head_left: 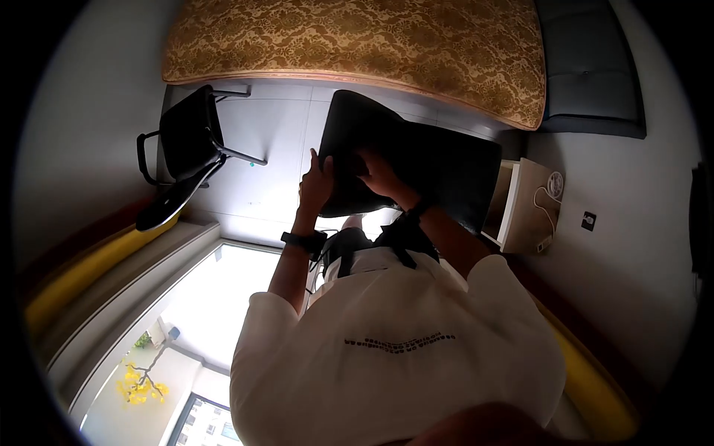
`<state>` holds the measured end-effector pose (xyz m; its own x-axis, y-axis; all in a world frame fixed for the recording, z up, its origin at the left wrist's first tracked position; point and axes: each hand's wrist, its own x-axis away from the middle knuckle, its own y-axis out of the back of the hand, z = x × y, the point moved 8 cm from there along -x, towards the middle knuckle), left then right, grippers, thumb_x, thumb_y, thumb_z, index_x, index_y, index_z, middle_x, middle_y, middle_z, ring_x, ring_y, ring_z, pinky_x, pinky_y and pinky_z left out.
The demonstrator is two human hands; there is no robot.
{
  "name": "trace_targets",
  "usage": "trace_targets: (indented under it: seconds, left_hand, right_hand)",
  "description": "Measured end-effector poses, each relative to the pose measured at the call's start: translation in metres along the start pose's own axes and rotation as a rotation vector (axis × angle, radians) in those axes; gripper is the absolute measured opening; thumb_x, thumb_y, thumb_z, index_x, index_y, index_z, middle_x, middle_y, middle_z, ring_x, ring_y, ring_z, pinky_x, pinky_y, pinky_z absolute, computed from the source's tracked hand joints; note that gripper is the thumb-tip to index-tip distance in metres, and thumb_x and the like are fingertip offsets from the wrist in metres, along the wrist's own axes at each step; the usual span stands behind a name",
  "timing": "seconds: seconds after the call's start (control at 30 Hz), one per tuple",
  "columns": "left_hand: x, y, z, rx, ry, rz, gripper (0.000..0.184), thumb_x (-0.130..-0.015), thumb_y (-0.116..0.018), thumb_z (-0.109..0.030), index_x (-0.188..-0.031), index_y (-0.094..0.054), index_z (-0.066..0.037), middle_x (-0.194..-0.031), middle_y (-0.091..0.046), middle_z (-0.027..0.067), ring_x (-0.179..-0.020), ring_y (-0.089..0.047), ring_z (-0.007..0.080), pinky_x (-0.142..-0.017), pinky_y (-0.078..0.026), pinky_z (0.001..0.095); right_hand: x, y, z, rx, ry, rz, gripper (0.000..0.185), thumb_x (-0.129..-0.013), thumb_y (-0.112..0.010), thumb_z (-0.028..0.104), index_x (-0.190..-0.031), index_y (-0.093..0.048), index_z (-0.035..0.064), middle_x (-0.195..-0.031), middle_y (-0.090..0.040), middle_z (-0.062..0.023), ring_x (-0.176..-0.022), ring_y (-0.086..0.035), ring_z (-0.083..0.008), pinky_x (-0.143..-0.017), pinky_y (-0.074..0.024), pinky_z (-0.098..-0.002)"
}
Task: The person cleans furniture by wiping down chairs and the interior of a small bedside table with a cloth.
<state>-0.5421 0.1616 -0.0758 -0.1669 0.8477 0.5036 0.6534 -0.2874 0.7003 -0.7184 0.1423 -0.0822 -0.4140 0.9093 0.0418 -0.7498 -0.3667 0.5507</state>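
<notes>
A black padded seat or chair (439, 167) stands in front of me, its rounded part lying under and between my hands. My left hand (316, 184) is at the left edge of this part, fingers stretched out and the thumb apart, holding nothing that I can make out. Over the dark surface, my right hand (381, 178) reaches in from the right. Its fingers merge with the black, so what they touch or hold cannot be made out. A dark band is on each wrist.
A bed with a gold patterned cover (357, 37) and a grey headboard (591, 67) lies beyond. To the left is a black chair (190, 137) with metal legs. A pale cabinet (528, 208) with a white cable (547, 201) stands at the right. A window (216, 312) is at lower left.
</notes>
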Motion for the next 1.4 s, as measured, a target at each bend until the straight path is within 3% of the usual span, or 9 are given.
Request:
trace_targets:
  seconds: [0.13,0.3,0.5,0.6,0.7,0.8,1.07,1.27,1.4]
  left_hand:
    - [-0.01,0.004,0.03,-0.082,0.039,-0.313,0.055,-0.103,-0.031,-0.054,-0.127,-0.05,-0.009,-0.103,-0.069,0.0266,-0.095,-0.064,0.05,-0.082,-0.051,0.0577]
    - [-0.003,0.01,0.02,-0.259,-0.065,-0.453,0.057,-0.099,-0.047,-0.054,-0.13,-0.051,-0.006,-0.11,-0.068,0.022,-0.094,-0.067,0.0454,-0.079,-0.055,0.0515]
    - [-0.012,0.009,0.026,-0.444,-0.089,-0.391,0.082,-0.083,-0.067,-0.063,-0.133,-0.044,-0.002,-0.108,-0.067,0.0255,-0.099,-0.067,0.0435,-0.084,-0.056,0.0507]
    - [0.001,-0.005,0.011,-0.397,-0.141,-0.36,0.093,-0.075,-0.078,-0.06,-0.135,-0.04,0.0,-0.108,-0.065,0.0261,-0.1,-0.068,0.0422,-0.085,-0.056,0.0526]
    - [0.009,-0.001,0.013,-0.485,-0.08,-0.425,0.098,-0.071,-0.081,-0.059,-0.137,-0.04,0.0,-0.112,-0.065,0.0241,-0.104,-0.067,0.0387,-0.089,-0.056,0.0497]
    - [0.009,0.001,0.008,-0.491,-0.049,-0.417,0.1,-0.071,-0.082,-0.058,-0.14,-0.04,0.0,-0.114,-0.065,0.0232,-0.105,-0.067,0.0394,-0.091,-0.055,0.0508]
    - [0.019,-0.005,-0.002,-0.393,0.009,-0.373,0.097,-0.072,-0.083,-0.055,-0.141,-0.04,-0.002,-0.129,-0.057,0.0232,-0.122,-0.056,0.0397,-0.103,-0.047,0.0526]
    - [0.024,-0.008,-0.014,-0.438,-0.058,-0.379,0.094,-0.073,-0.082,-0.057,-0.136,-0.041,0.001,-0.116,-0.063,0.0215,-0.107,-0.065,0.0369,-0.091,-0.055,0.0444]
    - [0.023,-0.01,-0.017,-0.436,-0.093,-0.39,0.091,-0.074,-0.081,-0.057,-0.132,-0.043,0.002,-0.108,-0.064,0.0198,-0.098,-0.067,0.0329,-0.085,-0.057,0.0428]
  right_hand:
    - [0.019,-0.059,-0.04,0.116,0.018,0.085,0.063,-0.075,-0.077,0.002,-0.132,-0.053,0.009,-0.15,-0.043,-0.0118,-0.115,-0.059,-0.034,-0.096,-0.0519,-0.0431]
    - [0.042,-0.065,-0.063,-0.055,-0.023,-0.058,0.051,-0.078,-0.071,-0.005,-0.126,-0.059,0.0053,-0.151,-0.043,-0.0069,-0.103,-0.063,-0.028,-0.09,-0.0546,-0.0381]
    - [0.094,-0.083,-0.237,0.107,-0.151,0.051,0.06,-0.082,-0.068,-0.001,-0.138,-0.051,0.0129,-0.137,-0.056,-0.0051,-0.105,-0.061,-0.028,-0.09,-0.055,-0.0383]
    - [0.125,-0.05,-0.357,0.235,-0.348,-0.049,0.051,-0.078,-0.074,0.008,-0.126,-0.059,0.0098,-0.107,-0.069,-0.0126,-0.105,-0.061,-0.0307,-0.089,-0.0504,-0.0426]
    - [0.104,-0.018,-0.334,0.423,-0.167,0.207,0.051,-0.074,-0.075,0.007,-0.123,-0.061,0.0098,-0.104,-0.068,-0.012,-0.101,-0.06,-0.0318,-0.09,-0.0481,-0.0452]
    - [0.105,-0.013,-0.33,0.43,0.015,0.012,0.055,-0.071,-0.076,0.007,-0.123,-0.061,0.0099,-0.108,-0.067,-0.0119,-0.102,-0.058,-0.0313,-0.091,-0.047,-0.0451]
    - [0.15,-0.095,-0.315,0.438,-0.385,0.101,0.044,-0.083,-0.07,0.014,-0.125,-0.06,0.0087,-0.128,-0.06,-0.0125,-0.115,-0.057,-0.0334,-0.097,-0.0447,-0.05]
    - [0.165,-0.075,-0.359,0.399,-0.017,0.302,0.059,-0.074,-0.079,0.009,-0.129,-0.059,0.0118,-0.129,-0.06,-0.0102,-0.12,-0.055,-0.0292,-0.1,-0.044,-0.0509]
    - [0.092,0.022,-0.399,0.689,-0.089,-0.19,0.043,-0.081,-0.071,0.029,-0.119,-0.063,0.0111,-0.12,-0.064,-0.0069,-0.111,-0.059,-0.0271,-0.09,-0.0475,-0.0466]
